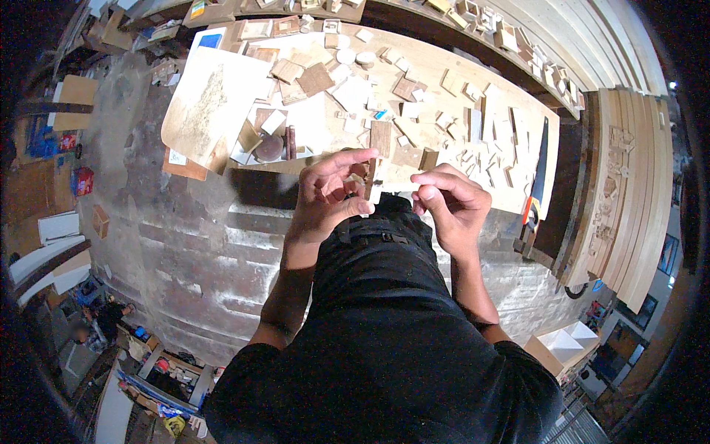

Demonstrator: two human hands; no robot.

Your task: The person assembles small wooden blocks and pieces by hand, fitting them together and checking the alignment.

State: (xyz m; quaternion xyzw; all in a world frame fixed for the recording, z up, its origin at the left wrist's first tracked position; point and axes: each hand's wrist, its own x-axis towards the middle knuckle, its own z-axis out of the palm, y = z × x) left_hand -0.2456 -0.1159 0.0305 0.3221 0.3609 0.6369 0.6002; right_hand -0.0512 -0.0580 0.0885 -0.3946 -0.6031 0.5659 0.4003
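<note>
My left hand [325, 189] is closed around a small wooden piece [373, 177], brown with a pale edge, held upright between thumb and fingers in front of my waist. Close to its right, my right hand [455, 203] has thumb and forefinger pinched together, level with the piece. Whatever lies in that pinch is too small and bright to make out. Just beyond both hands is a wooden worktable [436, 55] strewn with small wood blocks, strips and offcuts. A dark round disc [269, 148] lies near its front edge.
A handsaw [542, 159] with an orange handle lies at the table's right end. A large pale sheet [211, 103] overhangs the left end. Long boards [629, 200] are stacked at the right. A shelf with small wooden boxes [510, 37] runs behind. Another person [103, 329] is far off at lower left.
</note>
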